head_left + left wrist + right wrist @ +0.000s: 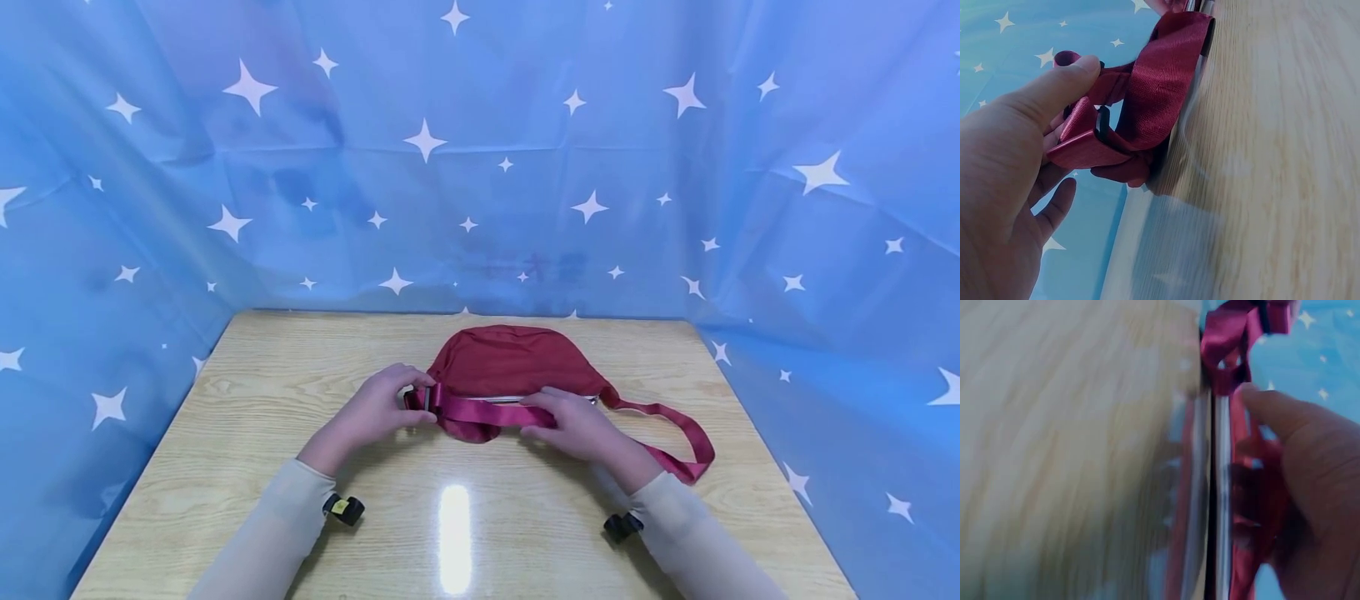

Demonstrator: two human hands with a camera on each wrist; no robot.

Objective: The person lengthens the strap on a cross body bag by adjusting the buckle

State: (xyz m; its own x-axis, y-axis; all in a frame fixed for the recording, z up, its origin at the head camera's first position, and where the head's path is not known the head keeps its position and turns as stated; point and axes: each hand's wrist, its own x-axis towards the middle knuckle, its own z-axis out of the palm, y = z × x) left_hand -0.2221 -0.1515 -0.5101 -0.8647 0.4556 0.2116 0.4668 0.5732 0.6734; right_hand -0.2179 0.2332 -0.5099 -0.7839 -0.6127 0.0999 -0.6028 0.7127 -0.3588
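A dark red waist bag (517, 358) lies on the table, its silvery zip towards me. Along its front runs a shiny red strap (487, 412) with a black buckle (428, 398) at the left end. My left hand (382, 406) pinches the strap at this buckle between thumb and fingers; in the left wrist view the folded strap (1160, 81) hangs in a loop from it. At the bag's right half, my right hand (581, 425) holds the strap between thumb and fingers. In the right wrist view that hand (1316, 456) is blurred and its fingers are partly hidden.
The wooden table (300, 350) bears a bright light reflection near its front. To the right of the bag, the rest of the strap (697, 437) curves in a loop. Behind and beside the table hangs a blue cloth (360, 167) with white stars.
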